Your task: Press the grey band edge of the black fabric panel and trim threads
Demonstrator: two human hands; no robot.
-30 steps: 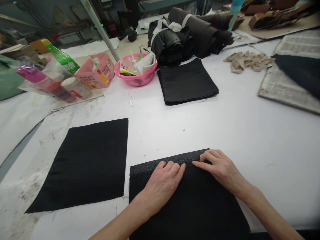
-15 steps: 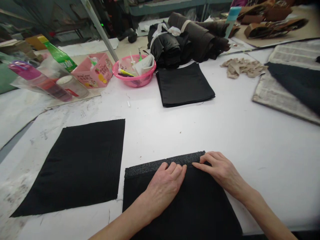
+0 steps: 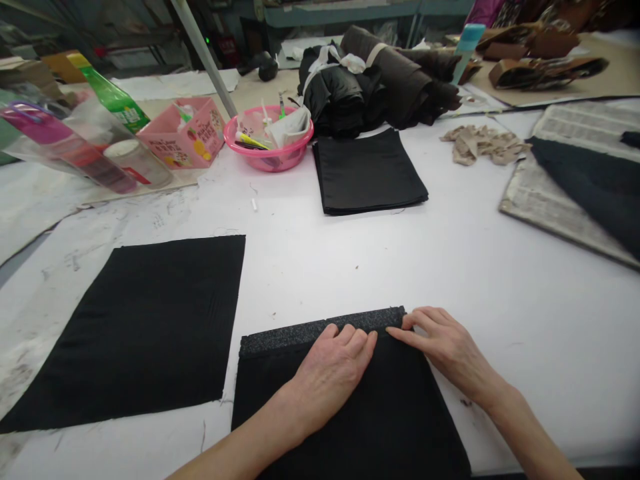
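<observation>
A black fabric panel (image 3: 390,413) lies flat at the bottom centre, with a speckled dark grey strip (image 3: 285,337) along its far edge. My left hand (image 3: 337,367) rests on the panel just below the strip, its fingers curled together against the cloth; anything under them is hidden. My right hand (image 3: 440,340) is at the strip's right end, thumb and forefinger closed on the edge of the black panel. A small gap separates the two hands. To the left lies another black panel (image 3: 145,327), flat and untouched.
A stack of black pieces (image 3: 370,173) lies beyond the hands. Behind are a pink basket (image 3: 270,157), a pink box (image 3: 185,133) and rolled dark material (image 3: 340,93). Beige scraps (image 3: 485,143) and a grey board (image 3: 520,180) are at the right.
The view has shifted slightly, so the panels sit a little further left in the picture. Relative to the panel, my right hand has moved slightly right; my left hand has also slid slightly right.
</observation>
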